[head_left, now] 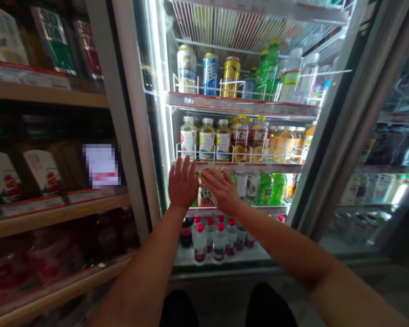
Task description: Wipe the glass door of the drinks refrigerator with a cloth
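My left hand [183, 183] reaches up in front of the lit drinks cooler, palm forward, its fingers stretched out and apart. Close beside it is my right hand [221, 188], fingers extended and slanting to the left. A pale edge shows along its top; I cannot make out what that is. Both hands are at the front of a shelf edge [259, 168]; whether they touch it is unclear. Just above stand white-capped tea bottles [207, 140] behind a wire guard. Behind my right hand, a dark-and-red labelled drink [205, 196] is partly hidden.
Cans [210, 75] and green bottles [268, 68] stand on the upper shelf. Red-capped water bottles [219, 243] fill the cooler floor. A metal door frame [354, 118] runs along the right. Wooden shelves [98, 203] with bottles stand at left.
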The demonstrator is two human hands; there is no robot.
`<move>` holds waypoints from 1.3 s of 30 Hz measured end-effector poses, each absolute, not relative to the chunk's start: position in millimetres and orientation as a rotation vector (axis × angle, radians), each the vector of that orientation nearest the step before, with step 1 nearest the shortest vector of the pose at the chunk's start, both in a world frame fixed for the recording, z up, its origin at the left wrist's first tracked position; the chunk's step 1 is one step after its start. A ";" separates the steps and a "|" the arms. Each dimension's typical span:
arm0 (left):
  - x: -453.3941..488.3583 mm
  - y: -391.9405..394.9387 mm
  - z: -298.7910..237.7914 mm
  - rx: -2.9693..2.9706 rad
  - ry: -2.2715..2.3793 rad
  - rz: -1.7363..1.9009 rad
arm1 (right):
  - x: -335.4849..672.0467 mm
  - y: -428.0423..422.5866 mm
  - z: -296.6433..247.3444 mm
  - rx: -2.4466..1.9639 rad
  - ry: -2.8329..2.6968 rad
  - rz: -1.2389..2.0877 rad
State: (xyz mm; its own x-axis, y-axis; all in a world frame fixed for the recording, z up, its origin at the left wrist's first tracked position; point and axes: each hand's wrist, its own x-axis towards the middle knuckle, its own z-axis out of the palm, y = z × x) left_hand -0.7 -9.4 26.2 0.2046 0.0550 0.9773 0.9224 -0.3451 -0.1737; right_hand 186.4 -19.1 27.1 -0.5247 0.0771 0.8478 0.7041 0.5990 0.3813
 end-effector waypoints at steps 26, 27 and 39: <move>-8.0 -13.5 -46.1 -1.707 -1.107 -1.276 | 274.1 -33.9 -63.5 -0.740 -1.957 -0.845; -5.9 -13.7 -48.8 -1.694 -1.113 -1.276 | 272.6 -35.7 -66.8 -0.712 -2.015 -0.842; -8.1 -11.0 -67.0 -1.675 -1.112 -1.251 | 196.2 -29.9 -67.2 -0.542 -1.964 -0.887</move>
State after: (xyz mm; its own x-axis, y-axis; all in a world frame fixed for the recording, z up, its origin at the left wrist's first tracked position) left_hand -8.1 -11.0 -67.0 0.1431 0.2001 0.9693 0.9390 -0.3370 -0.0690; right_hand 196.2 -29.9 -67.2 -0.5106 0.0285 0.8593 0.6636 0.6486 0.3728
